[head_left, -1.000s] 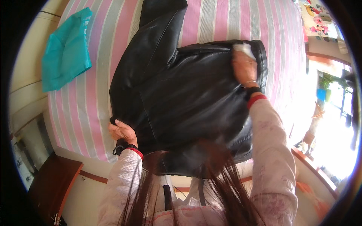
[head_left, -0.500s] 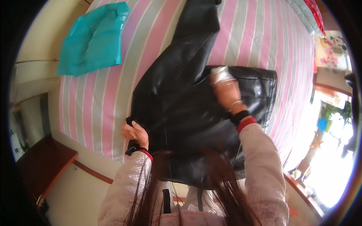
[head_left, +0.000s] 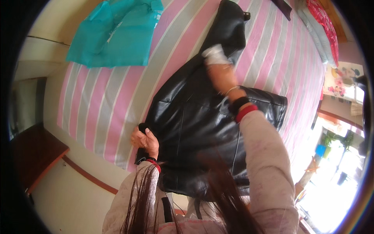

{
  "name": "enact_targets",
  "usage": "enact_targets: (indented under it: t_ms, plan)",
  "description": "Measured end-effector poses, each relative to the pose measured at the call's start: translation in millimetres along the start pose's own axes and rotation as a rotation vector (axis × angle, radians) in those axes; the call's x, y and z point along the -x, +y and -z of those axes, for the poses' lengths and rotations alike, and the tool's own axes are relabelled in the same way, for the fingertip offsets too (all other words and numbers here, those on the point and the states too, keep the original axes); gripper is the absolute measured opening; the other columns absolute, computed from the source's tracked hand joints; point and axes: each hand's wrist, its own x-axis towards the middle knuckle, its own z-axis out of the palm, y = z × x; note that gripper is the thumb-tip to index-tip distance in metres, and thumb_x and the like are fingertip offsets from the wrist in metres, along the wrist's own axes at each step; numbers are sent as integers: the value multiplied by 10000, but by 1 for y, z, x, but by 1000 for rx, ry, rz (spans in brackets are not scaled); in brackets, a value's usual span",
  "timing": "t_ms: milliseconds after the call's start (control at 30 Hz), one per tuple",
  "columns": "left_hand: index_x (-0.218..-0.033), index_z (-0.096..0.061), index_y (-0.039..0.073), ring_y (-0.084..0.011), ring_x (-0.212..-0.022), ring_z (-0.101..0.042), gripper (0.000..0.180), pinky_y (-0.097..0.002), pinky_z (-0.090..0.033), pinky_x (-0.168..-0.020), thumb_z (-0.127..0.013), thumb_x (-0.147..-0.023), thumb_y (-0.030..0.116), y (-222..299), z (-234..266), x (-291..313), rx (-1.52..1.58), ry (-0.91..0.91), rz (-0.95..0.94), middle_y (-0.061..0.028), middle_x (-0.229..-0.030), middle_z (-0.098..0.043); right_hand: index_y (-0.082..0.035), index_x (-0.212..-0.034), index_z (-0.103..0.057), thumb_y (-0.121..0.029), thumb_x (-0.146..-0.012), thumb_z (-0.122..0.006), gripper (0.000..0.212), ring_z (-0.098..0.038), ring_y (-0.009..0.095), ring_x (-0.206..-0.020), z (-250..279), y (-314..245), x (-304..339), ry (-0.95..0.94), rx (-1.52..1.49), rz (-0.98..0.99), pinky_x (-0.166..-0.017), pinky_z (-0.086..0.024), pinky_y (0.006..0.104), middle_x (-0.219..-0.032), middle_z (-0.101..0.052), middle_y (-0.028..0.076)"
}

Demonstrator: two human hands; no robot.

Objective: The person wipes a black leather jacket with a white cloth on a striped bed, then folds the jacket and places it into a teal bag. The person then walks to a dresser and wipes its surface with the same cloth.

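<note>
A black leather jacket (head_left: 194, 124) lies spread over a striped bed, one sleeve stretching toward the far side. My left hand (head_left: 145, 141) is closed on the jacket's edge at its left end, apparently the collar. Over the near part of the sleeve, my right hand (head_left: 222, 78) has its fingers round a crumpled white cloth (head_left: 216, 55), pressed against the leather. Motion blurs the cloth, so I cannot tell whether it is fabric or a paper wipe. Strands of hair hang over the jacket's near edge.
The pink and grey striped sheet (head_left: 117, 109) covers the bed. A turquoise bag (head_left: 117, 37) lies flat at the far left. Folded bedding (head_left: 317, 31) is stacked at the far right. A dark brown wooden surface (head_left: 35, 156) stands at the left, below bed level.
My right hand has moved with the white cloth from the jacket's body up and left onto the sleeve. My left hand keeps its hold; the whole view has shifted slightly.
</note>
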Motion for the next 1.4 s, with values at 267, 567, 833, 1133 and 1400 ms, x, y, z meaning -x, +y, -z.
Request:
enact_targets:
  t_ms: [267, 567, 833, 1133, 1400]
  plan:
    - [-1185, -503, 47, -420, -1000, -515, 444, -542, -385, -828, -424, -988, 436, -2, -3, 1, 59, -33, 6, -182, -1098, -561, 26, -1013, -673, -409, -885, -610, 458, -679, 389, -892, -21, 170, -37, 273, -614, -1059, -805, -510, 460, -957, -710, 231]
    - [-1145, -524, 53, -412, -932, -563, 418, -532, -418, -762, -465, -982, 433, -4, -11, 2, 47, 56, -5, -184, -1006, -603, -28, -987, -665, -178, -897, -666, 175, -562, 104, -644, 109, 103, 32, 522, -1410, -722, -526, -419, 254, -804, -623, 5]
    - [-1288, -528, -3, -444, -1140, -523, 484, -506, -387, -999, -626, -944, 324, 21, 86, -31, 354, 13, -245, -240, -1229, -576, -78, -982, -652, -248, -954, -650, 172, -523, 54, -657, 136, -15, 316, 939, -1344, -1119, -586, -405, 221, -788, -594, -35]
    - [-1332, -571, 119, -350, -1258, -511, 486, -494, -337, -1050, -631, -932, 388, 178, 96, -50, 402, -397, -978, -120, -1289, -617, 10, -1246, -566, -74, -944, -512, 318, -632, 216, -981, 82, -79, 396, 1102, -1207, -1097, -843, -517, 322, -1114, -635, 123]
    - [-1451, -448, 153, -339, -1349, -417, 653, -554, -282, -1098, -660, -887, 403, 125, 18, -37, 92, -374, -1085, -122, -1462, -468, -187, -1410, -501, -359, -882, -657, 576, -477, 346, -1315, 9, -93, 218, 306, -391, -99, -1081, -364, 469, -1431, -495, 169]
